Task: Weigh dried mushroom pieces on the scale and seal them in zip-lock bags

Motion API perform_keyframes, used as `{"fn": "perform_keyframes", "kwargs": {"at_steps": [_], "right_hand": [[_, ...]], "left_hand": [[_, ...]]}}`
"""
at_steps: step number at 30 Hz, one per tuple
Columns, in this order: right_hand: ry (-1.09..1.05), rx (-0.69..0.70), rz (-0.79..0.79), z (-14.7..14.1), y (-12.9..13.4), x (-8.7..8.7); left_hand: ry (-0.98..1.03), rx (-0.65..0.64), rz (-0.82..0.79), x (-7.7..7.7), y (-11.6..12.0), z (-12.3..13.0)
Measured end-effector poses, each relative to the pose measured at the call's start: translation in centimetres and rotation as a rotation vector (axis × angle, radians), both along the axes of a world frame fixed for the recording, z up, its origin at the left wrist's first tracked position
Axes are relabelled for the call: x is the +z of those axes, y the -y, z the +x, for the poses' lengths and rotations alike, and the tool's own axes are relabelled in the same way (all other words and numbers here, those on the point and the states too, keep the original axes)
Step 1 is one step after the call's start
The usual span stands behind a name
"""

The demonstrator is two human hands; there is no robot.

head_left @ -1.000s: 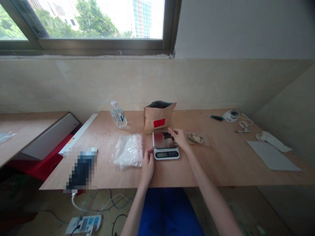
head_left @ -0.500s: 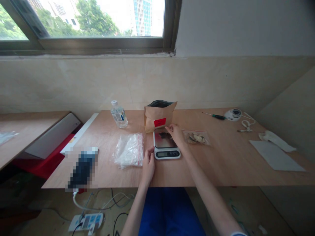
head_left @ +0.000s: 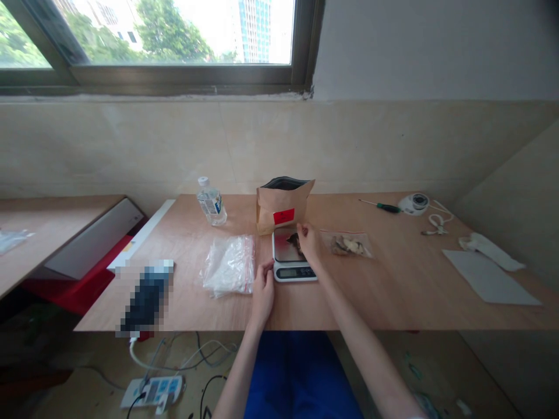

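Observation:
A white kitchen scale [head_left: 285,255] with a metal plate stands on the table before me. My left hand [head_left: 264,288] rests at its left front corner, the curled fingers touching the side. Dark brown dried pieces [head_left: 295,241] lie on the plate. Over the plate's right part is my right hand [head_left: 309,241], its fingers pinched together beside these pieces; what is between the fingertips is hidden. A brown paper pouch [head_left: 268,212] with a red label stands with its mouth open behind the scale. To the right lies a clear zip bag [head_left: 349,244] holding pale and brown dried pieces.
Clear plastic bags [head_left: 229,265] are stacked left of the scale, with a water bottle [head_left: 212,203] behind. A blurred-out dark object [head_left: 146,299] lies at the front left. Farther right are a screwdriver [head_left: 386,208], a white camera [head_left: 414,203] and a grey sheet [head_left: 489,279].
My right hand has drawn slightly back and now covers the scale's right side more. The dark pieces sit a little farther right on the plate. My left hand has stayed put.

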State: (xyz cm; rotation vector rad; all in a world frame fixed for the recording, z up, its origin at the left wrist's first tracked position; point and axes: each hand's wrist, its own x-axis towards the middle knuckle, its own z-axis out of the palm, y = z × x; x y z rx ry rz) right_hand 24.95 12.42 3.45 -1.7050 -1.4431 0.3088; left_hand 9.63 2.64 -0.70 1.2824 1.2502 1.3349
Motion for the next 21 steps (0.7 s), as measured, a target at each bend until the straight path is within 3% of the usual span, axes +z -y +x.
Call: {"fn": "perform_keyframes", "kwargs": {"at_steps": [3,5,8,11,13,15,18,21], "right_hand": [[0.121,-0.040,0.096,0.0,-0.1,0.5],[0.140,-0.079,0.212,0.3,-0.1,2.1],[0.102,-0.021,0.436,0.5,-0.7,6.8],[0.178,0.176,0.549,0.2,-2.5,12.3],[0.299,0.357,0.484,-0.5,-4.3,15.0],[0.436,0.510,0.323,-1.3,-6.1,16.6],[0.568,0.637,0.058,-2.0,-7.9,17.4],[0.556,0.687,-0.153,-2.0,-9.0,17.4]], "left_hand": [[-0.010,-0.001,-0.004,0.1,0.0,-0.1],[-0.029,0.005,-0.007,0.0,0.0,-0.1],[-0.046,0.011,-0.007,-0.2,0.0,-0.2],[-0.041,0.014,-0.005,-0.4,0.0,-0.2],[-0.037,0.014,-0.007,-0.4,0.0,-0.2],[-0.036,0.012,-0.005,-0.3,0.1,-0.2],[-0.025,0.011,-0.005,-0.1,0.1,-0.2],[-0.007,0.004,-0.018,0.0,0.1,-0.2]]}}
